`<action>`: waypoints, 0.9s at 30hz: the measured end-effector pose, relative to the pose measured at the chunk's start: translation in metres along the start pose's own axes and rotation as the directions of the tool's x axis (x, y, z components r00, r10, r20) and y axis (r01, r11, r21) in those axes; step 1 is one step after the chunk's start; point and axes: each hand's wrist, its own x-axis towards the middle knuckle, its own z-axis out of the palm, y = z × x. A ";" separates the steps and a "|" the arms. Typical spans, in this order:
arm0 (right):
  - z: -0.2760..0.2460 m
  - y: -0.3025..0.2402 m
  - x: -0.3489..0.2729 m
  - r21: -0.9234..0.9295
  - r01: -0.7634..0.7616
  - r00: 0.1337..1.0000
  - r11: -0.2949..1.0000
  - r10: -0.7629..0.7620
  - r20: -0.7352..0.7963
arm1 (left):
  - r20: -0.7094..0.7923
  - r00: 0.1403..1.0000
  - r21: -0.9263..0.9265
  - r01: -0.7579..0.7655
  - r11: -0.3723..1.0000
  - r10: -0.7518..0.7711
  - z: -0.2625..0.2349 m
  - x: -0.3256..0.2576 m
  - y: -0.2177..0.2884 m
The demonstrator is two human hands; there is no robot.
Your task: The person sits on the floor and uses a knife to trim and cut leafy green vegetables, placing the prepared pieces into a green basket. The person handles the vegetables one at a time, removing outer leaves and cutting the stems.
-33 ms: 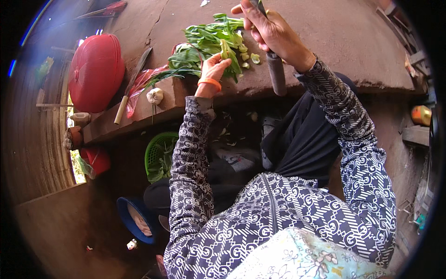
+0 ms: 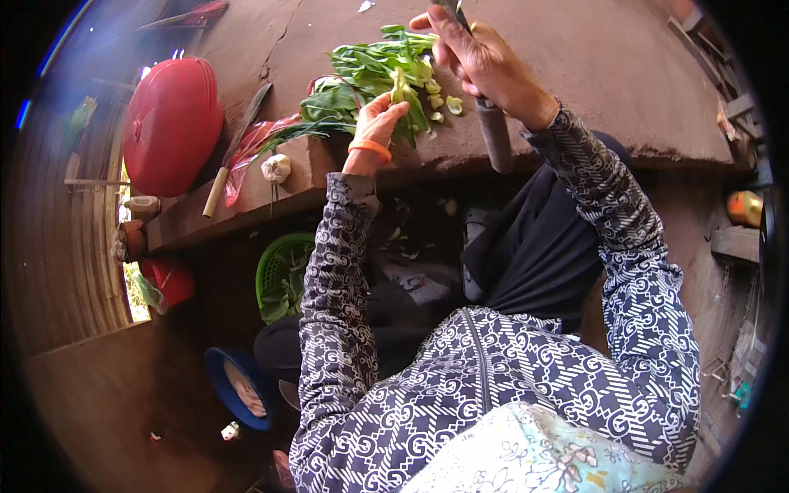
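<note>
My left hand (image 2: 380, 125), with an orange band at the wrist, pinches a pale green vegetable stalk (image 2: 399, 85). Around it on the brown ledge lies a heap of leafy greens (image 2: 329, 103), with cut pale pieces (image 2: 454, 105) along its right side. My right hand (image 2: 486, 66) is closed around a knife (image 2: 495, 138), raised to the right of the heap. Its dark handle points down toward me and the blade points away, partly hidden by my fingers. Whether those fingers also hold a small piece, I cannot make out.
Left of the greens are a garlic bulb (image 2: 276, 168), a red plastic bag (image 2: 243, 161), a second knife (image 2: 240, 141) with a wooden handle and a red lid-like cover (image 2: 171, 127). Below the ledge stand a green basket (image 2: 261, 275) holding leaves, a blue basin (image 2: 220, 374) and a red bucket (image 2: 177, 279).
</note>
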 end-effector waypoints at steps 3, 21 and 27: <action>0.005 0.011 -0.001 -0.243 0.074 0.995 0.967 -0.057 0.077 | 0.084 0.996 -0.325 0.059 0.944 -0.034 0.006 -0.022 0.033; 0.018 0.005 -0.007 -0.374 0.317 0.924 0.872 -0.194 0.330 | 0.044 0.993 -0.221 -0.100 0.970 0.113 0.033 -0.077 0.104; 0.019 0.009 -0.006 -0.377 0.331 0.902 0.865 -0.172 0.397 | 0.043 0.996 -0.291 -0.062 0.955 0.078 0.035 -0.078 0.106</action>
